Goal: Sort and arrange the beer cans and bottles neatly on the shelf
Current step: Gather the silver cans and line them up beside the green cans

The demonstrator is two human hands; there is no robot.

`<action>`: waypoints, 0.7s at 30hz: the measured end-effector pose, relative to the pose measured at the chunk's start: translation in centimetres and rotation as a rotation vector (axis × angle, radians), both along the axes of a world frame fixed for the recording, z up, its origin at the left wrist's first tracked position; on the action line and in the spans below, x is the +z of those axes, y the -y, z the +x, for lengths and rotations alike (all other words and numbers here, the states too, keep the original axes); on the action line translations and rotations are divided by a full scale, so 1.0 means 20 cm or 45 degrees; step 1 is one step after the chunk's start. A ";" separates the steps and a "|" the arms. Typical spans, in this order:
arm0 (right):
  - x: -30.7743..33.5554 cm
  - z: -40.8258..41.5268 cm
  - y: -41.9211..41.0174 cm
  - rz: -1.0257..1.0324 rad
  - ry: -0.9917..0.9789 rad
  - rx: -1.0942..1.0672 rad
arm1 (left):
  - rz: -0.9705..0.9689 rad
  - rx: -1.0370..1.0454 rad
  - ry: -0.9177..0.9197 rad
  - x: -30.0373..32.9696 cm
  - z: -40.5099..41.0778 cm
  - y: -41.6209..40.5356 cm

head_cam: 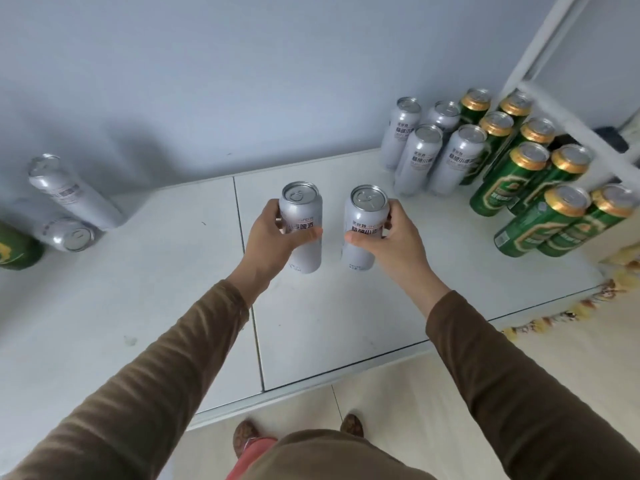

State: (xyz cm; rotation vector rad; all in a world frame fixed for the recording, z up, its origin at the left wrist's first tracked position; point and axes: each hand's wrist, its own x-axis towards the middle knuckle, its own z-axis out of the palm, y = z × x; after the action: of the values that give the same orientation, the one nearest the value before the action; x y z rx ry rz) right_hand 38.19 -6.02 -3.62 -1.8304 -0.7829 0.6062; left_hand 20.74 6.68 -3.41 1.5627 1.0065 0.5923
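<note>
My left hand (273, 237) grips an upright silver beer can (302, 216) over the middle of the white shelf top (173, 306). My right hand (391, 237) grips a second upright silver can (365, 220) just beside it. At the back right stand several silver cans (420, 157) in a block, with several green gold-rimmed cans (526, 174) in rows to their right. Two more silver cans (69, 192) stand at the far left, next to a green can (14, 247) cut off by the frame edge.
A pale blue wall (242, 81) backs the shelf. A white frame post (540, 53) rises at the right behind the green cans. The shelf's front edge (346, 372) runs above a beige floor, where my shoes show.
</note>
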 end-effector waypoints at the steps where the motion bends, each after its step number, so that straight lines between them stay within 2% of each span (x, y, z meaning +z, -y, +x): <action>1: 0.00 0.06 0.02 -0.002 -0.002 -0.017 | 0.004 -0.023 -0.001 0.00 0.06 0.02; 9: 0.00 0.41 0.08 -0.014 -0.013 -0.131 | 0.002 -0.195 0.007 -0.04 0.42 0.07; 21: -0.05 0.87 0.24 0.014 -0.041 -0.260 | -0.011 -0.270 -0.005 -0.08 0.91 0.20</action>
State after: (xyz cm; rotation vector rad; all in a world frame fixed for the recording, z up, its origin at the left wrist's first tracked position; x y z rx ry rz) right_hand 55.67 -10.72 -4.66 -1.8578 -0.5680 0.4973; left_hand 38.90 2.60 -4.97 1.6389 0.8318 0.4369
